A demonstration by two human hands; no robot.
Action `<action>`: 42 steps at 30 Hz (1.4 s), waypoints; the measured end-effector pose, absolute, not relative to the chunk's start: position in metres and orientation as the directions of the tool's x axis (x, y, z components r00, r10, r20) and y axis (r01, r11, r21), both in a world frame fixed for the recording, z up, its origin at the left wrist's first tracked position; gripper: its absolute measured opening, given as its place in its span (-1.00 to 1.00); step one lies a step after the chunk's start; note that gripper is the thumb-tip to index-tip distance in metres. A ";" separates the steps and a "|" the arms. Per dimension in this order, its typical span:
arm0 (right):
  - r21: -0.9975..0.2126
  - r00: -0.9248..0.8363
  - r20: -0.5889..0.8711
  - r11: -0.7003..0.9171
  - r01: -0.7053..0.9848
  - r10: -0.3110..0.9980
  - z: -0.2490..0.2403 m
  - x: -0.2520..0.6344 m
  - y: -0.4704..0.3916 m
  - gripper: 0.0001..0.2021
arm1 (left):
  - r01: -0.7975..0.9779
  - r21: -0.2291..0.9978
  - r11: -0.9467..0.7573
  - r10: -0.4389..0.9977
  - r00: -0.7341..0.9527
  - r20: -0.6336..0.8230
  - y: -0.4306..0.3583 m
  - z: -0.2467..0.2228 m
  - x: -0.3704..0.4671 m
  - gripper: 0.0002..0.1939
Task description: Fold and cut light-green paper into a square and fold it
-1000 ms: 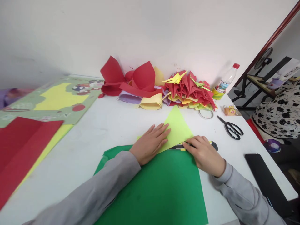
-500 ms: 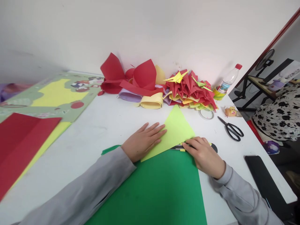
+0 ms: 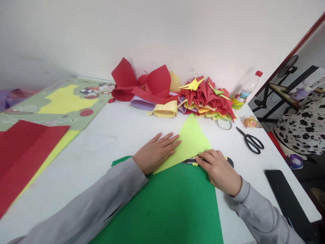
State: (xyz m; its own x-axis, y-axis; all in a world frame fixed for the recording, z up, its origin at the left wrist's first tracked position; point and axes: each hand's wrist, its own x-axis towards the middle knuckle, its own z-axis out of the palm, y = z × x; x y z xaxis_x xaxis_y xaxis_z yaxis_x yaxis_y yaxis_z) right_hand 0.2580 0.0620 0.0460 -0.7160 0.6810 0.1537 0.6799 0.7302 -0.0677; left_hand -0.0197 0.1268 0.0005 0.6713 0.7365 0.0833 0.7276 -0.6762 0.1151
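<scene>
A folded lime-yellow paper triangle [image 3: 191, 137] lies over the top of a large green sheet [image 3: 172, 206]. My left hand [image 3: 157, 151] rests flat on the triangle's left side, its fingers stretched out. In my right hand [image 3: 218, 169] is a black and yellow utility knife [image 3: 188, 160], held low with its front part pointing left. The knife lies along the triangle's lower edge, partly under the paper; its blade tip is hard to make out. Most of the knife's handle is hidden by my fingers, with its rounded black end showing on the right.
Folded red paper shapes [image 3: 158, 81] and a pile of origami cranes [image 3: 207, 96] line the wall. To the right are a tape roll [image 3: 224, 124], scissors [image 3: 251, 139], a wrapped snack [image 3: 250, 121], a bottle [image 3: 247, 88] and a black flat object [image 3: 286, 200]. Red paper [image 3: 27, 149] lies left.
My right hand has slid slightly left with the knife along the triangle's lower edge. My left hand stays pressed on the paper. The view has shifted a little.
</scene>
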 end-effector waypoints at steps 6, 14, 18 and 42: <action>-0.063 -0.721 0.164 0.737 0.674 0.673 0.046 0.255 0.061 -0.51 | 0.727 0.119 -0.677 0.736 0.670 0.091 0.126 0.001 -0.019 -0.41; -0.050 -0.739 0.151 0.752 0.657 0.656 0.044 0.251 0.059 -0.50 | 0.725 0.118 -0.679 0.734 0.673 0.095 0.127 0.000 -0.019 -0.41; -0.028 -0.749 0.153 0.760 0.649 0.645 0.044 0.247 0.058 -0.49 | 0.725 0.116 -0.679 0.734 0.672 0.095 0.127 0.001 -0.019 -0.41; -0.012 -0.776 0.151 0.786 0.618 0.612 0.044 0.233 0.051 -0.54 | 0.725 0.104 -0.681 0.732 0.676 0.082 0.126 0.002 -0.017 -0.40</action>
